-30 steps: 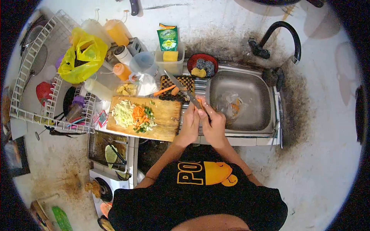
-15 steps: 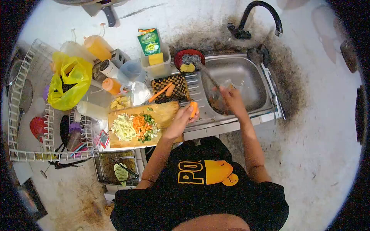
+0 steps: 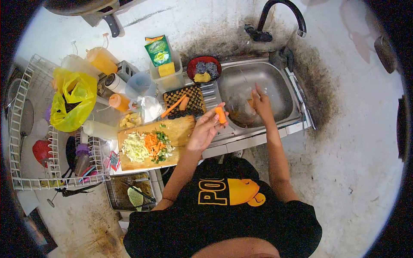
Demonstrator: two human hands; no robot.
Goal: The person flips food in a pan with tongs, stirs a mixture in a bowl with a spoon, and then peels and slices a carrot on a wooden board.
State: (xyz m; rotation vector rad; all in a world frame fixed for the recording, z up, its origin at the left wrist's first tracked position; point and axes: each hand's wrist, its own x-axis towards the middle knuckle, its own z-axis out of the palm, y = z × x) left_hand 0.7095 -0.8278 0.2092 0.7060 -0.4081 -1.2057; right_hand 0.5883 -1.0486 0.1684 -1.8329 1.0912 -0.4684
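My left hand [image 3: 205,131] grips a short peeled piece of carrot [image 3: 220,115] between thumb and fingers, above the counter at the sink's left edge. My right hand [image 3: 261,105] is over the steel sink [image 3: 282,92], its fingers closed around a knife whose blade I cannot make out against the basin now. Wet scraps [image 3: 241,114] lie in the basin beside that hand. Left of my left hand is a wooden cutting board [image 3: 183,129] with shredded cabbage [image 3: 134,147], carrot strips [image 3: 153,144] and chopped greens [image 3: 162,141].
Two carrots [image 3: 174,106] lie on a checkered mat [image 3: 194,98] behind the board. A red dish [image 3: 193,69] holds scourers and a yellow sponge. A black tap [image 3: 262,26] arches behind the sink. Bottles, a yellow bag [image 3: 77,107] and a wire dish rack [image 3: 32,182] crowd the left.
The knife blade, plain to see before, no longer shows clearly. My right hand has turned, with one finger pointing upward. My left hand has tilted, showing more of its palm and fingers around the carrot.
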